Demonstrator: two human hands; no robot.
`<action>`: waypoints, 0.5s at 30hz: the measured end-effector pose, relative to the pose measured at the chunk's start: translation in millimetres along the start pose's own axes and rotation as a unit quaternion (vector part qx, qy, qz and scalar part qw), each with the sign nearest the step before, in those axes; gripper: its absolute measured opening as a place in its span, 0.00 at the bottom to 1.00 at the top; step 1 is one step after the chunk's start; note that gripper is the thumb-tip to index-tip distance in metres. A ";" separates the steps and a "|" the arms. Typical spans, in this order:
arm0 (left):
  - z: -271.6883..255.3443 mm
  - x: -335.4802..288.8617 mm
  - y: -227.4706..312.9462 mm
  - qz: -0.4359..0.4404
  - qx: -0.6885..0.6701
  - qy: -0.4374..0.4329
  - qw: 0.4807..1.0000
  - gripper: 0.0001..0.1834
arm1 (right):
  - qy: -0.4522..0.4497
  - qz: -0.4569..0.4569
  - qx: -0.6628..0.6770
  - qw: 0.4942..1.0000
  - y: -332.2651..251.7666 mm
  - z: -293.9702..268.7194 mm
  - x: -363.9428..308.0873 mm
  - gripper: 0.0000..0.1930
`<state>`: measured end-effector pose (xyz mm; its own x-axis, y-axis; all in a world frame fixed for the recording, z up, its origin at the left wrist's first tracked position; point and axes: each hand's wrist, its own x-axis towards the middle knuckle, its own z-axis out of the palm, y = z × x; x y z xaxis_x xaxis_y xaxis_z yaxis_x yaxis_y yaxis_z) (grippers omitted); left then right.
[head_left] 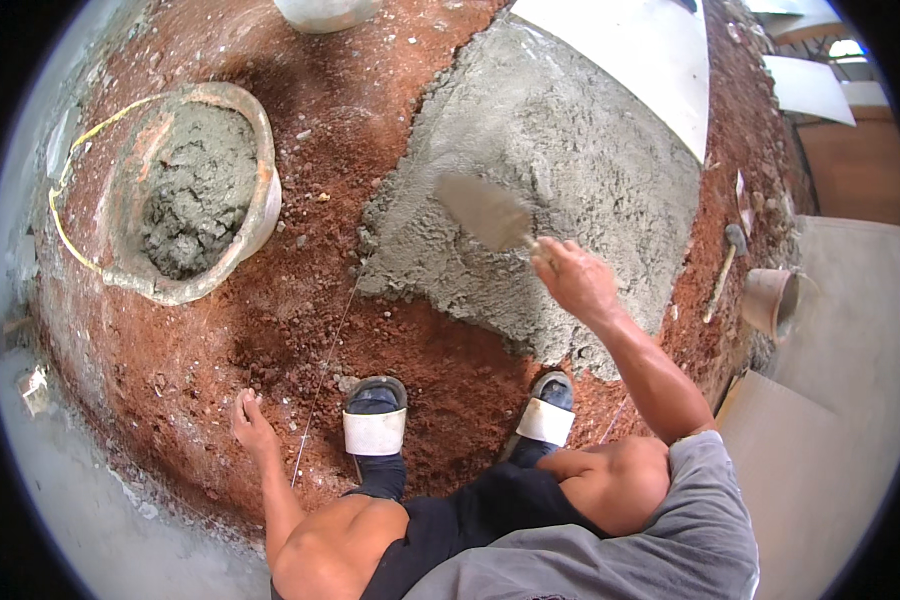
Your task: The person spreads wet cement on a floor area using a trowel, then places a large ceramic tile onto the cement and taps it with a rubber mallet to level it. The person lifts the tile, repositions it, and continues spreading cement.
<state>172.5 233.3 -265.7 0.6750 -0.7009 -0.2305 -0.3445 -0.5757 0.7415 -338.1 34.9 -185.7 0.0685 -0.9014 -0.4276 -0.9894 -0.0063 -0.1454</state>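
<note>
My right hand (578,284) is closed round the handle of a trowel (485,212). Its blade, slightly smeared by motion, is over a spread of wet grey mortar (570,130) that covers the ground ahead of me; I cannot tell whether it touches. My left hand (254,425) hangs beside my left knee above the red soil, its fingers curled, and nothing shows in them. To the far left stands a bucket (270,205) with a yellow handle, partly filled with grey mortar (205,170).
A white tile (640,60) lies at the mortar's far edge. A thin string (330,360) runs past my left sandal (375,430). On the right are a hammer (725,270), a small bucket (762,300) and flat boards (790,420). Another pale bucket (325,12) stands far ahead.
</note>
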 end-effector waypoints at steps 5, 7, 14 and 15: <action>2.9 -1.1 3.8 0.015 0.006 -0.025 1.000 0.19 | 0.001 0.057 0.049 0.997 13.8 -5.7 2.1 0.22; 0.0 -1.4 6.3 0.030 -0.022 -0.016 0.999 0.18 | 0.046 0.119 0.023 0.992 23.0 -29.5 1.4 0.21; 4.0 4.3 18.6 -0.008 -0.051 0.010 0.999 0.17 | 0.136 -0.135 -0.002 0.981 -77.0 -150.5 12.4 0.20; 7.6 4.1 20.2 -0.009 -0.054 0.010 0.998 0.17 | 0.159 -0.206 -0.009 0.966 -105.7 -165.3 18.1 0.19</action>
<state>163.4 215.6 -256.5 0.6936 -0.6818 -0.2325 -0.2603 -0.5382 0.8016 -253.5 -52.4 -30.5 0.4159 -0.9085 -0.0404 -0.8891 -0.3969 -0.2278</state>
